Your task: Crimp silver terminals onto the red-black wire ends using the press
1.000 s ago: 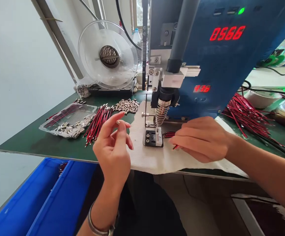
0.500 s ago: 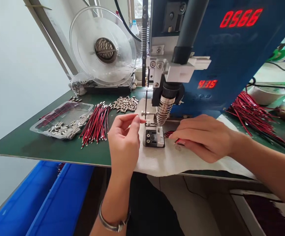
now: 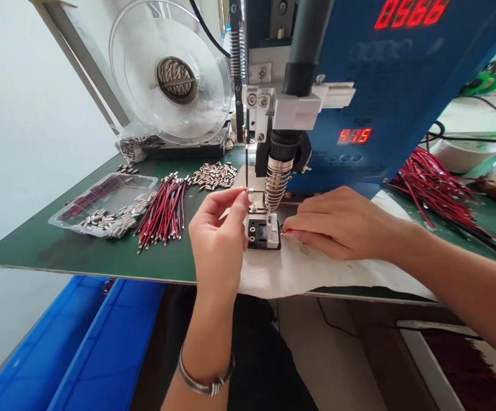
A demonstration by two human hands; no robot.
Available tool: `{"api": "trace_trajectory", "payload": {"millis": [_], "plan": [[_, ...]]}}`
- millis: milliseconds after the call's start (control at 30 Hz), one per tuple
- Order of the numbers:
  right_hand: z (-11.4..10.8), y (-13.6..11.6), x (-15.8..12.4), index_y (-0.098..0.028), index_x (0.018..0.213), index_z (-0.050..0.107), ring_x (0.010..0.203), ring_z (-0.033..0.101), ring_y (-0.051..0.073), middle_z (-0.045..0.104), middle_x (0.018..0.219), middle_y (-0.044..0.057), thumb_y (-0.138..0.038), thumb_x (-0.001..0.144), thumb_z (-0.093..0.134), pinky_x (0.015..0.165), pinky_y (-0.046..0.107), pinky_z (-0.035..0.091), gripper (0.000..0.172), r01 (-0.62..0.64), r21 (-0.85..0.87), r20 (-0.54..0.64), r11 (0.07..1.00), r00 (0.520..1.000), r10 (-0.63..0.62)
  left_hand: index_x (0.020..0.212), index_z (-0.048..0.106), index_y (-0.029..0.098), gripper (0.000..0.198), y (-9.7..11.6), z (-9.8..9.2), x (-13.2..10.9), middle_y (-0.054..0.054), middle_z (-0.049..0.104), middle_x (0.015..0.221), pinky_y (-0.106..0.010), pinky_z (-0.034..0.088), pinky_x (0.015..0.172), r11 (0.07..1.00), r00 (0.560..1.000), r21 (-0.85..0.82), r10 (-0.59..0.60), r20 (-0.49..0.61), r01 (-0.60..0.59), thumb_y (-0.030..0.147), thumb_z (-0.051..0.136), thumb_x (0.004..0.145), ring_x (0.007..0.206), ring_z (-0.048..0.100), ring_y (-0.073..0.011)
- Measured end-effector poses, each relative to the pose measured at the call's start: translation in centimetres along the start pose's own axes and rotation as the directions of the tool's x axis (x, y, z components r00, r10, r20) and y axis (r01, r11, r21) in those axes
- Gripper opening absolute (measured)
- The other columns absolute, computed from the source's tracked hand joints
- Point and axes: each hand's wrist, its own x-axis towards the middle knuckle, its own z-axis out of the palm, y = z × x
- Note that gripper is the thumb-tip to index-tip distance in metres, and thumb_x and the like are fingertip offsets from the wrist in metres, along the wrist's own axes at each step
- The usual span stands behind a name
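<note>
My left hand [image 3: 218,237] is pinched, thumb and forefinger together, right beside the black fixture block [image 3: 263,233] under the machine's coiled tip [image 3: 275,186]; what it pinches is too small to name. My right hand [image 3: 337,224] lies closed on the white cloth [image 3: 299,268], holding red and black wires [image 3: 288,232] whose ends point at the fixture's right side.
The blue machine [image 3: 380,85] with red digits fills the back. On the green table [image 3: 59,251] lie a bundle of red-black wires [image 3: 164,211], a heap of small metal tubes [image 3: 213,174], a clear tray [image 3: 102,205] and a clear reel [image 3: 170,74]. More wires [image 3: 436,188] lie right. Blue bins [image 3: 80,348] stand below.
My left hand moved right from the open table to the fixture, closing into a pinch. My right hand slid left, bringing the wire ends up to the fixture.
</note>
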Motion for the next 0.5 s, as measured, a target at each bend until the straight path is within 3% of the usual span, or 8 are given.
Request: {"api": "trace_trajectory", "payload": {"millis": [100, 200, 300, 400, 500], "plan": [[0.2, -0.2, -0.1, -0.017, 0.096, 0.069, 0.062, 0.059, 0.016, 0.069, 0.072, 0.003, -0.027, 0.109, 0.045, 0.057, 0.030, 0.038, 0.030, -0.096, 0.062, -0.039, 0.993, 0.994, 0.099, 0.084, 0.075, 0.018, 0.007, -0.2, 0.0, 0.3, 0.002, 0.068, 0.076, -0.016, 0.030, 0.032, 1.000, 0.999, -0.011, -0.026, -0.020, 0.026, 0.022, 0.079, 0.080, 0.038, 0.039, -0.0002], [0.4, -0.3, -0.2, -0.018, 0.104, 0.068, 0.066, 0.064, 0.017, 0.073, 0.076, 0.002, -0.031, 0.108, 0.049, 0.061, 0.029, 0.042, 0.024, -0.212, 0.160, -0.019, 0.964, 0.976, 0.218, 0.084, 0.074, 0.018, 0.012, -0.5, -0.2, 0.3, 0.002, 0.070, 0.076, -0.016, 0.029, 0.033, 0.999, 0.998, 0.009, -0.050, -0.024, 0.051, 0.023, 0.082, 0.078, 0.038, 0.038, 0.0001], [0.5, -0.3, -0.1, -0.019, 0.100, 0.065, 0.061, 0.062, 0.016, 0.070, 0.071, 0.000, -0.032, 0.105, 0.054, 0.060, 0.028, 0.043, 0.018, -0.285, 0.249, 0.028, 0.925, 0.957, 0.288, 0.085, 0.076, 0.019, 0.015, -0.8, -0.7, 0.0, 0.001, 0.071, 0.076, -0.016, 0.028, 0.035, 0.994, 0.996, 0.061, -0.086, -0.013, 0.087, 0.028, 0.086, 0.078, 0.041, 0.039, -0.0006], [0.5, -0.2, 0.0, -0.019, 0.090, 0.067, 0.057, 0.059, 0.015, 0.068, 0.068, -0.001, -0.030, 0.105, 0.056, 0.057, 0.028, 0.042, 0.022, -0.267, 0.247, 0.022, 0.932, 0.963, 0.270, 0.086, 0.078, 0.020, 0.018, -1.2, -1.2, -0.4, 0.000, 0.073, 0.078, -0.018, 0.030, 0.040, 0.987, 0.993, 0.112, -0.115, -0.002, 0.115, 0.034, 0.087, 0.079, 0.047, 0.045, -0.0030], [0.7, -0.2, 0.1, -0.019, 0.090, 0.071, 0.064, 0.065, 0.016, 0.073, 0.075, 0.002, -0.029, 0.105, 0.058, 0.060, 0.029, 0.046, 0.022, -0.225, 0.244, -0.018, 0.943, 0.971, 0.237, 0.086, 0.080, 0.021, 0.018, -1.3, -1.4, -0.6, -0.001, 0.073, 0.079, -0.019, 0.031, 0.043, 0.983, 0.993, 0.142, -0.118, 0.012, 0.115, 0.037, 0.087, 0.079, 0.051, 0.046, -0.0040]]}}
